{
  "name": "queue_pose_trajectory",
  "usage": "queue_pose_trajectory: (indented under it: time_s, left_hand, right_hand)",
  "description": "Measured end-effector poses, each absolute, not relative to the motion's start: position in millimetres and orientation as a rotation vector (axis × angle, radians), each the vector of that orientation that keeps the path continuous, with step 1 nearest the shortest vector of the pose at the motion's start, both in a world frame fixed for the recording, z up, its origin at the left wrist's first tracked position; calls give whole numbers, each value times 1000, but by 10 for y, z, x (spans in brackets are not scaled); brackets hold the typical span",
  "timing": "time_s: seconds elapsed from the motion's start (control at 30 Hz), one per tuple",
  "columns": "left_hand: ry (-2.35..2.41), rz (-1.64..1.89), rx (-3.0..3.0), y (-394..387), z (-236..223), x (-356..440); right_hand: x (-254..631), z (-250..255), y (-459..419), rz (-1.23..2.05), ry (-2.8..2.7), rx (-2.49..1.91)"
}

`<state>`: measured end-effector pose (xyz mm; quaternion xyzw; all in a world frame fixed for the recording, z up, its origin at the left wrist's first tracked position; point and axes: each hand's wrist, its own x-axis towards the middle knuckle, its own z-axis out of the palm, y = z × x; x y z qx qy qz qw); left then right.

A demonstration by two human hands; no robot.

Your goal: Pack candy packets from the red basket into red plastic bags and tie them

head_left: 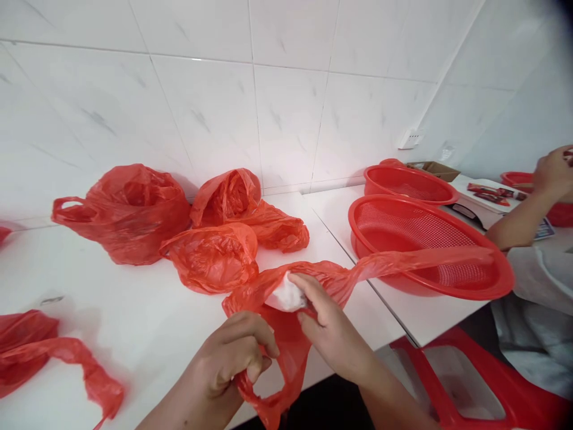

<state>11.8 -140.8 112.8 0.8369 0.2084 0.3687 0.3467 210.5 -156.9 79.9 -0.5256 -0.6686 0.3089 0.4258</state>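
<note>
Near the table's front edge lies a red plastic bag point(322, 272), its mouth toward me and one long handle trailing right over a basket. My left hand point(233, 364) is closed on the bag's near edge, beside a handle loop. My right hand point(329, 325) grips a soft white wad point(287, 294) at the bag's mouth, thumb below and fingers on top. What the wad is made of I cannot make out. Just behind my hands sits a smaller open red bag point(215, 257).
More red bags point(134, 215) stand along the tiled wall, and another point(27, 346) lies at left. Red perforated baskets point(430, 239) are on the right. A co-worker's arm point(519, 215) reaches in there, above a red stool point(483, 382).
</note>
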Motion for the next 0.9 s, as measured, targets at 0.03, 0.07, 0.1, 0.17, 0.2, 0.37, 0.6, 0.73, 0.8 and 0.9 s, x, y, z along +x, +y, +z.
queue_pose_trajectory:
  time_s: [0.03, 0.07, 0.1, 0.17, 0.2, 0.37, 0.6, 0.73, 0.8, 0.9]
  left_hand:
    - [542, 944, 2118, -1408, 1106, 115]
    - [541, 927, 2064, -1409, 1082, 109]
    - [537, 914, 2007, -1408, 1057, 100]
    - [531, 903, 1897, -1399, 1006, 81]
    - [525, 905, 1855, -1390, 983, 75]
    - [402, 948, 1789, -1336, 914, 84]
    - [538, 883, 1825, -1345, 882, -164]
    - [607, 828, 1764, -1367, 888, -354]
    - [600, 847, 1735, -1363, 914, -389]
    - [587, 898, 1706, -1339, 976, -379]
  right_hand:
    - [2056, 807, -1550, 768, -1683, -1287]
    - [2006, 810, -1521, 763, -1694, -1286]
    - [1956, 805, -1482, 757, -1713, -1311]
    - [1860, 760, -1385, 684, -1811, -1398]
    - [1815, 720, -1331, 597, -1887, -1450]
    - [1667, 536, -1139, 171, -2185, -1606]
    - [1960, 694, -1674, 234, -1784, -1187]
    - [2321, 513, -2006, -10, -1250, -1168]
    - [2447, 389, -1982, 70, -973, -1324]
    - [2533, 312, -1757, 496, -845, -1381]
